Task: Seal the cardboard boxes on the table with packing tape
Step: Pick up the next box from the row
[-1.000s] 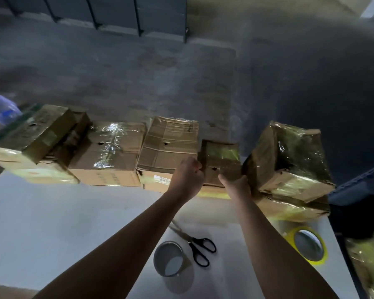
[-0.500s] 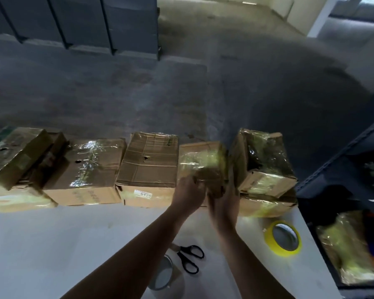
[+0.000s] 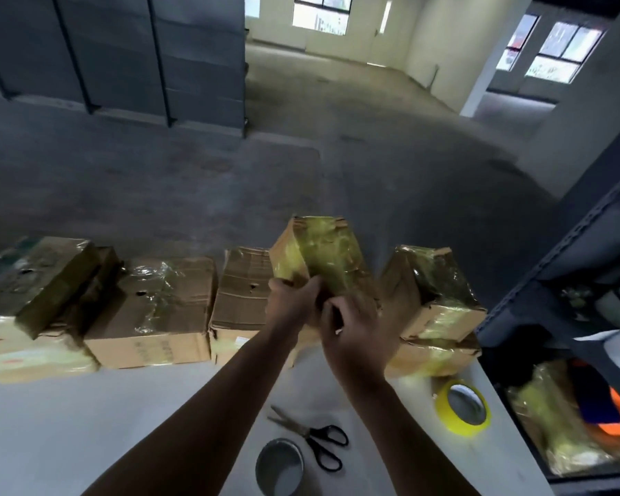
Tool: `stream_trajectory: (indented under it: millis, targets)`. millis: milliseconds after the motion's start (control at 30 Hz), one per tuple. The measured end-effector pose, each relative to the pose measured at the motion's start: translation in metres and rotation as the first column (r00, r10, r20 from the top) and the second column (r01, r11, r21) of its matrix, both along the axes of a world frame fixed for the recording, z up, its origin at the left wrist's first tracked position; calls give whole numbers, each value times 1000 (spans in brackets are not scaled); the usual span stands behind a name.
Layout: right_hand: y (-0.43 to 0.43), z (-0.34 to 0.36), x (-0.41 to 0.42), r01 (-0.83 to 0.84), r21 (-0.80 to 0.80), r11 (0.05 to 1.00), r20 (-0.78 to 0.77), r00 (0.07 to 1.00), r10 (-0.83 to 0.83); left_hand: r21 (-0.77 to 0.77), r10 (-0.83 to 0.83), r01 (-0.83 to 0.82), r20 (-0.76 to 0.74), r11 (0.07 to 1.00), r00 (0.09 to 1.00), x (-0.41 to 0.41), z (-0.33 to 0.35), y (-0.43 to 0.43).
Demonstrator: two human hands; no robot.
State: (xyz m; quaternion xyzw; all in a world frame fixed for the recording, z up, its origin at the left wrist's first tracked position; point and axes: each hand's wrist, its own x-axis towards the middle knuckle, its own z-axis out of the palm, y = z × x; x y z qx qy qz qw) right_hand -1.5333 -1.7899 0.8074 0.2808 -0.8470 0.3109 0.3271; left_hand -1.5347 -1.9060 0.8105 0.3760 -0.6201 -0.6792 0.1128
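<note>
A person's left hand (image 3: 294, 302) and right hand (image 3: 355, 334) hold a small tape-wrapped cardboard box (image 3: 323, 255) tilted, directly beyond the scissors (image 3: 315, 438) on a white table (image 3: 86, 424). The fingers of both hands are curled tight round its near end. A yellow tape roll (image 3: 462, 406) lies right of the scissors.

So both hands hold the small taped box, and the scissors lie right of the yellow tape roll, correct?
No: the head view shows the scissors left of the yellow tape roll. The left hand and right hand do hold the small taped box.
</note>
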Motion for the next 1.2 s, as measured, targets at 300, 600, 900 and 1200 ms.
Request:
stream_trajectory:
  millis: [300,600,900,1200]
  targets:
    - [-36,57,-5,-92,-215,972,828,511,231,140,14,33,-327,990,945,69,-12,-84]
    - [-92,23,11,-166,-136,977,789,577,208,300,-89,267,-495,916,864,123,-40,-134]
    - [-99,11,28,-177,-28,984,791,597,130,422,-64,327,-527,846,848,144,-69,-145]
    - [-116,27,32,-301,-120,946,763,582,282,-99,56,-89,-301,991,952,133,-34,-118]
